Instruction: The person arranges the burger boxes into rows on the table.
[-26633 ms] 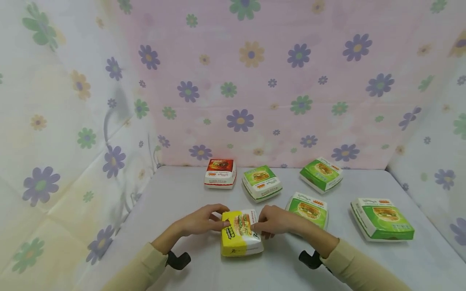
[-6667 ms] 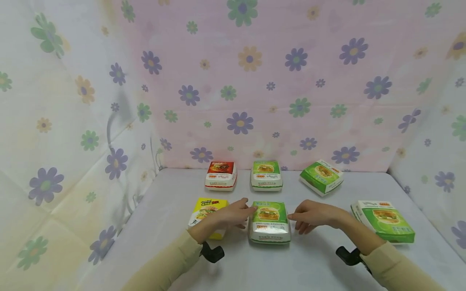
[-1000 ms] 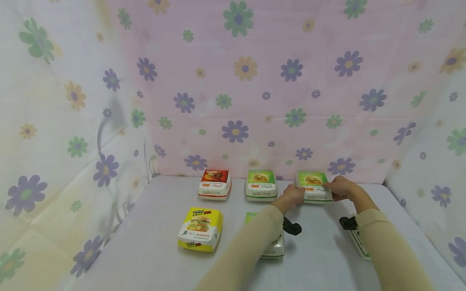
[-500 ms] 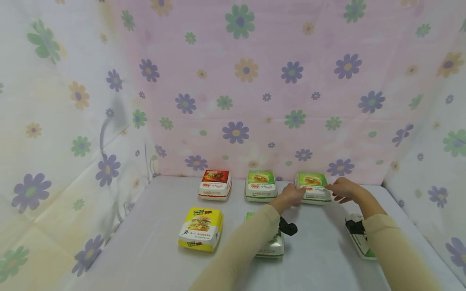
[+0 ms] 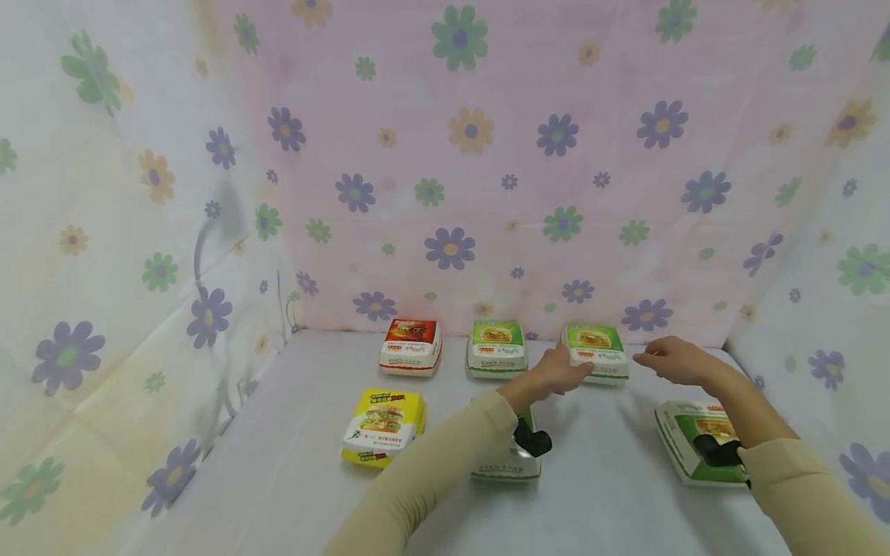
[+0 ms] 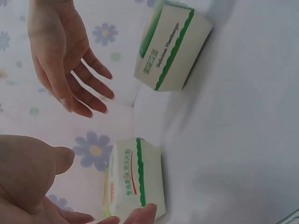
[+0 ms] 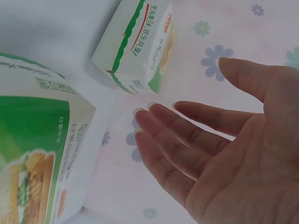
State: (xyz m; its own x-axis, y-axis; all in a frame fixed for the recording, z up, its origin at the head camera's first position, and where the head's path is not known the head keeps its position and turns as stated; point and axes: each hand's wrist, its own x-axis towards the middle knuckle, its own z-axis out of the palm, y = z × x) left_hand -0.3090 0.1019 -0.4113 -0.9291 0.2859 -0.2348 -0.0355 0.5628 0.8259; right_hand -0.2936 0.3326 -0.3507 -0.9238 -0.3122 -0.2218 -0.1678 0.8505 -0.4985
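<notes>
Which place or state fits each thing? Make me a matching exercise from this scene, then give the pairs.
Things:
1. red-topped cardboard burger box
2. yellow cardboard burger box
3. wide flat green cardboard burger box
4. right hand

Places or states:
A. front row, right end
B. open, holding nothing
C. back row, left end
D. front row, left end

Pairs: 1-C, 2-D, 3-A, 4-B

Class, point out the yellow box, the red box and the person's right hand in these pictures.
yellow box [image 5: 383, 418], head view, on its printed lid.
red box [image 5: 412, 332], head view, on its red lid.
right hand [image 5: 673, 360], head view, on the back of the hand.
</notes>
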